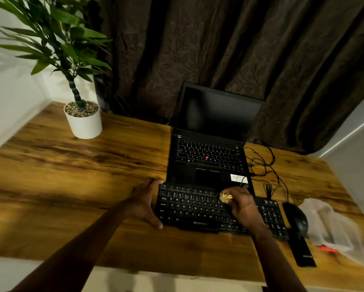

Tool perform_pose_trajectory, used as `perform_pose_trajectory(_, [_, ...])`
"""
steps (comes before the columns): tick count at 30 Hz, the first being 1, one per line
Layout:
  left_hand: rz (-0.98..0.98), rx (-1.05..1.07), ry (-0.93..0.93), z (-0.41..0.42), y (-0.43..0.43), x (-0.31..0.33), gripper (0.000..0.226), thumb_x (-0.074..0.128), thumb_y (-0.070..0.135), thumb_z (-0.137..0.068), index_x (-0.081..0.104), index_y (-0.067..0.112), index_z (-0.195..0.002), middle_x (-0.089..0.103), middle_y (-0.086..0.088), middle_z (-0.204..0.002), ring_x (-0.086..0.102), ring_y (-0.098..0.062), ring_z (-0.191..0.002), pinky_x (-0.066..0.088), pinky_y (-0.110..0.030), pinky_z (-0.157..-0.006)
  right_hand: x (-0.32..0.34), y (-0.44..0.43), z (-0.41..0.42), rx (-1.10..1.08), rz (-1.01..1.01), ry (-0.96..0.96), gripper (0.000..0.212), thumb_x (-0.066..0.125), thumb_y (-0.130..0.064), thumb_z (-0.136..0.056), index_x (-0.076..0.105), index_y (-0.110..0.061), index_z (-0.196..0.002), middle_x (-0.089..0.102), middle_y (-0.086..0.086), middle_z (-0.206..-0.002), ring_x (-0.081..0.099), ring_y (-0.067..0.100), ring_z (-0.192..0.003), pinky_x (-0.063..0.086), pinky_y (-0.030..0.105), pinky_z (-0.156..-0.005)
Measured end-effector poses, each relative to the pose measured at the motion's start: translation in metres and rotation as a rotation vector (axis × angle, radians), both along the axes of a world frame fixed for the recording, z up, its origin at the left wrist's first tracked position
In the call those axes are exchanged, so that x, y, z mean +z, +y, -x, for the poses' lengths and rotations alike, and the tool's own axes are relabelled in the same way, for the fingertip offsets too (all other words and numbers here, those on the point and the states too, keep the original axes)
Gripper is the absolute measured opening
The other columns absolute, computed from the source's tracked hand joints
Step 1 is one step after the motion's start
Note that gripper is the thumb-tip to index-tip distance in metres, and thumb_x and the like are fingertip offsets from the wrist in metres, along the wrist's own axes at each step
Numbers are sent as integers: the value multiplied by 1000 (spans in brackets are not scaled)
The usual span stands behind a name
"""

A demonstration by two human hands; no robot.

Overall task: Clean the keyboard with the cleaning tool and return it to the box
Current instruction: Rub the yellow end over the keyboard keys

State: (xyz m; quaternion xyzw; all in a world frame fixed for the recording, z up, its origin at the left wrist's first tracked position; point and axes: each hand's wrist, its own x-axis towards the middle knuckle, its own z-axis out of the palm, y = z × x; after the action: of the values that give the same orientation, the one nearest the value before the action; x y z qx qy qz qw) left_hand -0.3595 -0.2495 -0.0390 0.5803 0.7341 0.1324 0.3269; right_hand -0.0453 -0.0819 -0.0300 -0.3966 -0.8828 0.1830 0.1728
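A black external keyboard (193,209) lies on the wooden desk in front of an open laptop. My left hand (146,202) grips the keyboard's left end, fingers over its far corner and thumb at the near edge. My right hand (241,204) pinches a small yellowish cleaning tool (225,197) and holds it down on the keys at the right of the letter block. A clear plastic box (336,228) sits at the desk's right edge, blurred.
The open laptop (210,144) with a dark screen stands just behind the keyboard. A black mouse (296,218), tangled cables (263,165) and a flat black item (302,252) lie to the right. A potted plant (83,121) stands far left.
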Motion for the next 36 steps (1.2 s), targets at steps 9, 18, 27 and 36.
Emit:
perform_pose_trajectory(9, [-3,-1,-47,2,-2,-1,143,96,50,-45,4,40,-154,6,4,-164,9,-27,-151,12,-51,-121,4,8,-14,-22,-10,-86,38,66,3,-83,68,-26,-108,56,-7,-112,49,15,-106,47,36,-94])
perform_pose_trajectory(18, [10,-10,-38,3,1,-4,146,95,53,-43,2,37,-154,5,4,-164,9,-27,-151,13,-52,-122,4,-8,11,94,-48,-99,38,61,1,-85,68,-30,-108,64,-5,-110,50,17,-104,46,36,-88])
perform_pose_trajectory(27, [-8,-16,-61,3,1,-5,146,95,52,-43,2,38,-154,5,5,-165,7,-25,-152,10,-51,-122,2,6,-23,4,-74,-75,45,65,11,-77,71,-25,-104,61,-6,-107,52,18,-105,49,41,-90])
perform_pose_trajectory(36, [-4,-10,-82,3,1,-6,146,96,50,-41,4,38,-154,10,3,-164,12,-27,-150,19,-50,-121,1,-5,-2,65,-61,-19,41,63,5,-82,69,-28,-107,65,-7,-108,51,14,-103,45,29,-88])
